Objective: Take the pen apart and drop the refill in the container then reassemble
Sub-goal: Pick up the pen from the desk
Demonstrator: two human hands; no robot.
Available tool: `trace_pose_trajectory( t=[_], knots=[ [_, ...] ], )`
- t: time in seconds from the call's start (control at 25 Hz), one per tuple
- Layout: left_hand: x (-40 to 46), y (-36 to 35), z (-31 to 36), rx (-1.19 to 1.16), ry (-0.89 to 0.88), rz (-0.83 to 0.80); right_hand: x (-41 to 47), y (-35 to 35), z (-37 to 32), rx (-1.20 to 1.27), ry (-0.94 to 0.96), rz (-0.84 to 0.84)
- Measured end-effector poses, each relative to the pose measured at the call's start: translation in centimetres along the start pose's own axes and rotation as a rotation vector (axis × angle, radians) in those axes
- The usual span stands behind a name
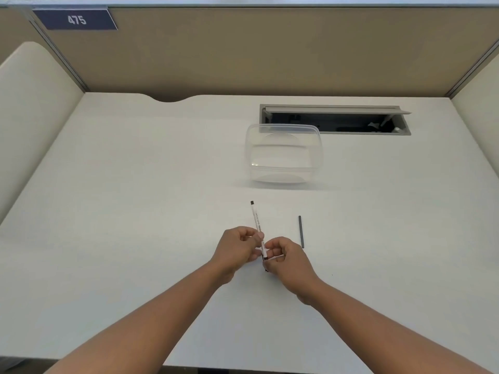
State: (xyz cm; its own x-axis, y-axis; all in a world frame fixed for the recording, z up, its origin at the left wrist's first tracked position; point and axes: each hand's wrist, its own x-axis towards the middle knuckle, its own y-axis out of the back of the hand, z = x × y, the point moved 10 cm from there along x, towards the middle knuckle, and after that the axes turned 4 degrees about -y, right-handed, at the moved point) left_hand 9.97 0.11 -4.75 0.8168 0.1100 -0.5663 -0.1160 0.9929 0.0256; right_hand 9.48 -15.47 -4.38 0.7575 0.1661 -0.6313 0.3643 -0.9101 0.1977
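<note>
A slim white pen barrel (256,218) with a black far end points away from me over the white desk (135,198). My left hand (237,249) pinches its middle from the left. My right hand (287,261) grips the pen's near, black-tipped end, which is mostly hidden by the fingers. A thin dark grey pen cap (301,231) lies on the desk just right of my right hand, apart from it. A clear plastic container (283,155) stands open beyond the pen, with nothing visible inside.
An open cable tray (334,120) is sunk into the desk behind the container. Tan partition walls (243,49) close off the back and both sides. A sign reading 475 (77,20) hangs at the top left.
</note>
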Motion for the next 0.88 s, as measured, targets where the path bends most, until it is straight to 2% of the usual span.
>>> trace_pose_trajectory(
  t=[0.16, 0.28, 0.36, 0.48, 0.6, 0.72, 0.88],
  knots=[
    [0.1, 0.5, 2.8, -0.124, -0.093, 0.030, -0.9, -0.6, -1.3, 0.025, 0.049, -0.061],
    [0.2, 0.2, 4.4, -0.146, -0.186, 0.003, -0.7, 0.5, -2.4, 0.026, 0.065, -0.031],
    [-0.1, 0.2, 5.5, -0.014, -0.289, 0.001, -0.6, 1.8, -3.1, 0.146, 0.052, 0.009],
    [-1.0, 0.4, 7.7, 0.336, -0.474, 0.033, -0.5, 3.5, -4.8, 0.405, 0.031, 0.026],
    [-2.1, -0.3, 9.8, 0.647, -0.670, 0.016, -0.5, 4.7, -6.5, 0.510, 0.025, -0.018],
    [-3.0, -0.8, 10.9, 0.772, -0.742, -0.007, -0.7, 5.1, -7.5, 0.515, 0.031, -0.087],
    [-4.4, -1.5, 12.5, 0.867, -0.888, 0.045, -0.9, 4.9, -7.6, 0.454, 0.031, -0.148]
  ],
)
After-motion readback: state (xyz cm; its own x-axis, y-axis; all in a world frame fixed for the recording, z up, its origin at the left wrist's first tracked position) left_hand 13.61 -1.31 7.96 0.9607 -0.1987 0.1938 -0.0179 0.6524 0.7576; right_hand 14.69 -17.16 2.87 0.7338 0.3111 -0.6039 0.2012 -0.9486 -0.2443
